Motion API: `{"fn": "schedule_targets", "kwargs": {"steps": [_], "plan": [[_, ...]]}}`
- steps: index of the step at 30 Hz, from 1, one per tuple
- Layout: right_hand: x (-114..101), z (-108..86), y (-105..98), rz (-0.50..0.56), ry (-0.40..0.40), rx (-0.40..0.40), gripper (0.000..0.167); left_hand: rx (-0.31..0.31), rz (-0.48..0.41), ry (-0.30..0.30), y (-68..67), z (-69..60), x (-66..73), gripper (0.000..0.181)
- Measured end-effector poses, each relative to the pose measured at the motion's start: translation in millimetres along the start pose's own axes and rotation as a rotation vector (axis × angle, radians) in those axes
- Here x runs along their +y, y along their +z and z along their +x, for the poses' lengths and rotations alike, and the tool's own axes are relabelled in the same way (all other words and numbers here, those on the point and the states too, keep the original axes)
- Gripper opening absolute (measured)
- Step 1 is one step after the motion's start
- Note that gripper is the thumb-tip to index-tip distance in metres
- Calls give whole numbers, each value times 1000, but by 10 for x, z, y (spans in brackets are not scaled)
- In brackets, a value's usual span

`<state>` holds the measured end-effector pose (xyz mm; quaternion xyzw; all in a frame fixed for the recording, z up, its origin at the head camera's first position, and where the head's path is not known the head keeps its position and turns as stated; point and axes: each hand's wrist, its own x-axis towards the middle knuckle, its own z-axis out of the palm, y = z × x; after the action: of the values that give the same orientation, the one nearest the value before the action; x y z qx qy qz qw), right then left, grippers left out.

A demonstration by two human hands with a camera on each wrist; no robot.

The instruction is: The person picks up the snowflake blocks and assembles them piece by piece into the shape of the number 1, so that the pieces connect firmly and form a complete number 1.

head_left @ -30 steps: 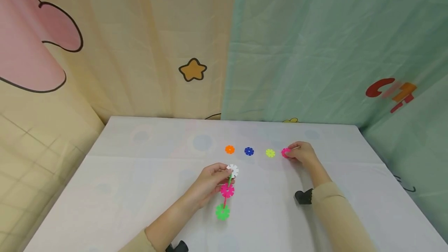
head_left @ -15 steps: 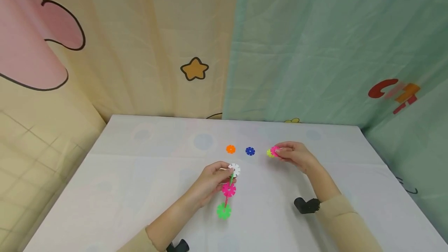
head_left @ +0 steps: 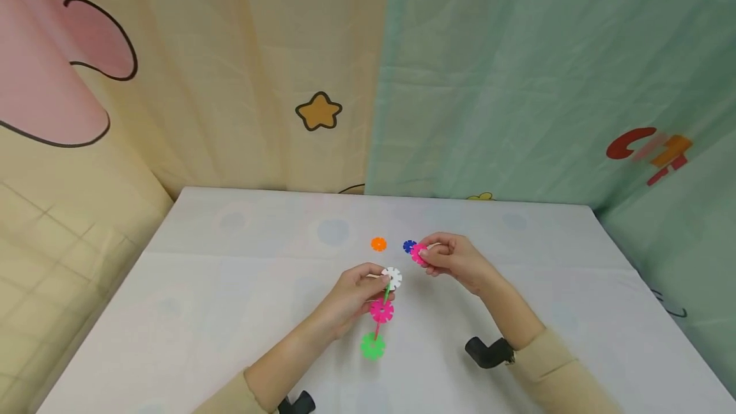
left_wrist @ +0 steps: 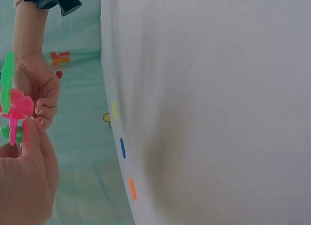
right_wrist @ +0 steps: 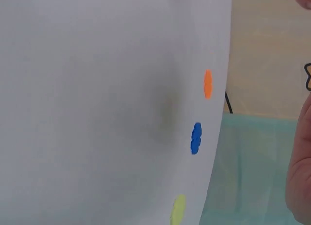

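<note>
In the head view the left hand (head_left: 351,299) pinches a white notched disc (head_left: 393,278) at the top of a joined chain. Below the white disc hang a pink disc (head_left: 382,310) and a green disc (head_left: 373,346), linked edge to edge, with a green piece between white and pink. The right hand (head_left: 460,262) pinches a loose pink disc (head_left: 419,254) by its edge, to the right of the chain and apart from it. That disc partly overlaps the view of a blue disc (head_left: 409,246).
An orange disc (head_left: 378,244) lies on the white-covered table (head_left: 241,286), left of the blue one. A yellow disc (right_wrist: 178,209) shows in the right wrist view. Curtains (head_left: 494,82) hang behind the table. Black devices are worn at both wrists.
My right hand has moved left with the pink disc, from beyond the yellow disc to near the blue one. The left hand and its chain have shifted slightly right.
</note>
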<state>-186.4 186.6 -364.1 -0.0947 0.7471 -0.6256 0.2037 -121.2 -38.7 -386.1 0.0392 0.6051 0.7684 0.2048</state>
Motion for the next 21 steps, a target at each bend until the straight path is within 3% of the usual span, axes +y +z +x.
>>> {"fn": "schedule_targets", "kwargs": {"steps": [9, 21], "plan": [[-64, 10, 196, 3, -59, -71, 29, -3, -17, -2, 28, 1, 15, 28], [-54, 53, 318, 48, -104, -98, 29, 16, -29, 6, 27, -7, 41, 26]]}}
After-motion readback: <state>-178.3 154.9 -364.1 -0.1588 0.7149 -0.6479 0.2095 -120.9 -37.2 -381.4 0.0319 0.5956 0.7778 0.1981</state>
